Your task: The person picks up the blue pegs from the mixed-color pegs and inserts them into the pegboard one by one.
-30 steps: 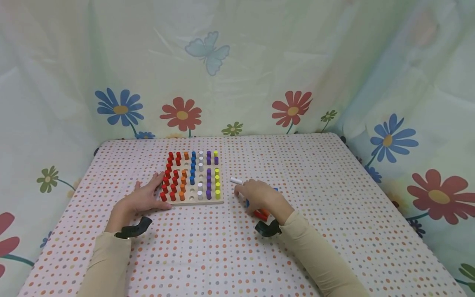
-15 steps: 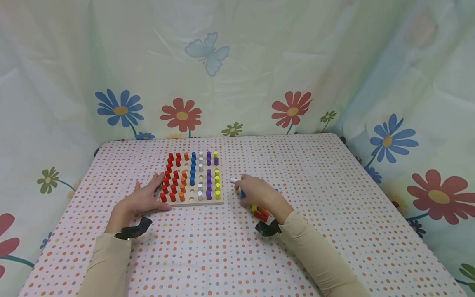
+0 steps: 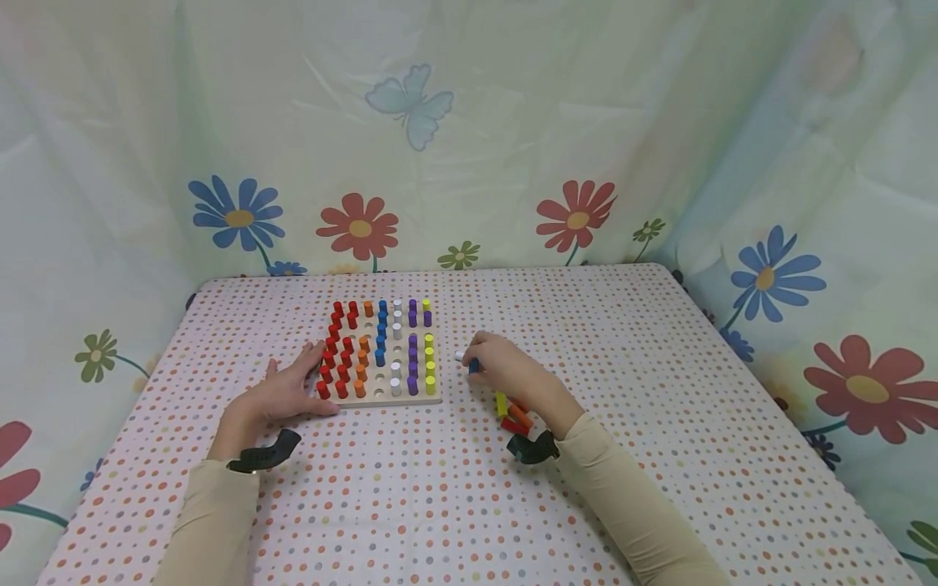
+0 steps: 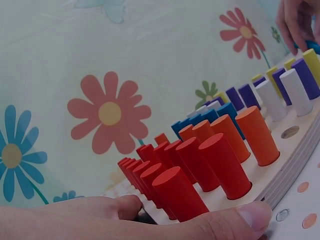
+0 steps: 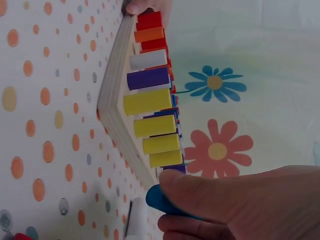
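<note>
A wooden pegboard [image 3: 388, 400] with rows of red, orange, blue, white, purple and yellow pegs lies left of centre on the table. My left hand [image 3: 286, 391] rests at its near-left corner, thumb [image 4: 250, 215] along the front edge and fingers spread by the left side. To the right of the board, my right hand [image 3: 509, 370] pinches a blue peg [image 5: 162, 200] between thumb and fingers, low over the table. A loose white peg [image 5: 136, 220] lies beside that hand, partly behind the blue one in the head view.
Loose yellow [image 3: 501, 404], orange [image 3: 521, 416] and red [image 3: 513, 426] pegs lie below my right wrist. A few holes [image 4: 290, 132] in the board have no peg. A dotted cloth [image 3: 410, 496] covers the table, with a flowered curtain [image 3: 498, 122] behind.
My right hand has drawn the blue peg up and left, away from the loose pegs, uncovering the yellow one. The left hand and board have not moved.
</note>
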A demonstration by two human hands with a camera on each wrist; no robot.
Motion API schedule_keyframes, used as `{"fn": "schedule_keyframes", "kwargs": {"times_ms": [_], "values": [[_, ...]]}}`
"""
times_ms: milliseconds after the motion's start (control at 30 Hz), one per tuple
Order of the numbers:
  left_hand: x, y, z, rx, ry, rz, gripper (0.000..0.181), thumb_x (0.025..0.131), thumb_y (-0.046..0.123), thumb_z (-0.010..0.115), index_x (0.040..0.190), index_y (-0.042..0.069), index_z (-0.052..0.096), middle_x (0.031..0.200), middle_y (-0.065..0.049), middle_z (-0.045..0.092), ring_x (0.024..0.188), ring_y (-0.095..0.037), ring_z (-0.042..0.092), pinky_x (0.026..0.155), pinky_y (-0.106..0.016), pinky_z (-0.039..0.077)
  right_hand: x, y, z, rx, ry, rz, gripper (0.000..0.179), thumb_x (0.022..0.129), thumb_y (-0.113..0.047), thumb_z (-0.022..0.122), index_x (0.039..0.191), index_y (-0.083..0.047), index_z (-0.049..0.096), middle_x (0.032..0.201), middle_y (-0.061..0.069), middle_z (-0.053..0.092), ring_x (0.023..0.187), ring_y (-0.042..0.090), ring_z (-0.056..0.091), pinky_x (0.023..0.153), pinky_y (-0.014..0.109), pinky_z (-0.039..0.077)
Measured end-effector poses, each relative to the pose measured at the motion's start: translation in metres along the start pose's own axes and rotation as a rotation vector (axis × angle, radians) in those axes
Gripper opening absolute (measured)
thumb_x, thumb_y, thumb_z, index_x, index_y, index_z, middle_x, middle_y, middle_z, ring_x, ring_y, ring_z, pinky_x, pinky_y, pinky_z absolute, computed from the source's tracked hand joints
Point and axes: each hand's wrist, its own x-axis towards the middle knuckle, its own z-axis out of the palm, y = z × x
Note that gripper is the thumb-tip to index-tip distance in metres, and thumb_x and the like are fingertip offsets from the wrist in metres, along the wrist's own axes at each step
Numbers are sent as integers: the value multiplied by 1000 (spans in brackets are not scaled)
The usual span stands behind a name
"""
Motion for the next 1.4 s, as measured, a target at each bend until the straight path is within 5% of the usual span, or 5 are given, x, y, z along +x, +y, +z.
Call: {"fn": "schedule_keyframes", "kwargs": {"times_ms": [133, 533, 867, 1000, 1400], "values": [[-2, 1, 0, -42, -7, -39, 122, 55, 55, 77, 145, 30, 0, 153, -3, -11, 132, -36, -29, 94, -67, -22, 0, -1, -3, 11, 86, -81, 18, 88, -17, 58, 101, -12, 69, 100, -2, 56, 85, 8, 54, 76, 21, 50], [1, 2, -2, 50, 12, 39, 121, 57, 55, 76, 146, 18, 2, 152, -12, -8, 139, -32, -13, 99, -62, -22, 10, -37, -13, 142, 350, -195, 15, 82, -18, 66, 96, -14, 65, 93, -3, 62, 77, 4, 61, 66, 13, 50], [2, 1, 0, 19, 17, 5, 126, 53, 57, 77, 146, 23, -1, 153, -9, -8, 138, -30, -18, 97, -59, -28, 32, -71, -7, 63, 285, -298, 15, 84, -18, 64, 97, -14, 69, 94, -4, 66, 84, 7, 61, 69, 11, 50], [4, 1, -1, 84, 25, 33, 125, 56, 59, 75, 146, 20, -1, 153, -11, -7, 139, -29, -13, 98, -61, -25, 41, -81, -5, 26, 252, -334, 16, 84, -17, 64, 99, -14, 69, 94, -4, 65, 84, 6, 61, 70, 11, 50], [3, 3, 0, 99, 24, 30, 123, 56, 59, 75, 146, 17, 3, 153, -12, -5, 140, -30, -9, 100, -62, -21, 61, -96, 9, -70, 134, -335, 17, 83, -17, 65, 100, -17, 69, 98, -4, 64, 91, 8, 61, 76, 15, 50]]}}
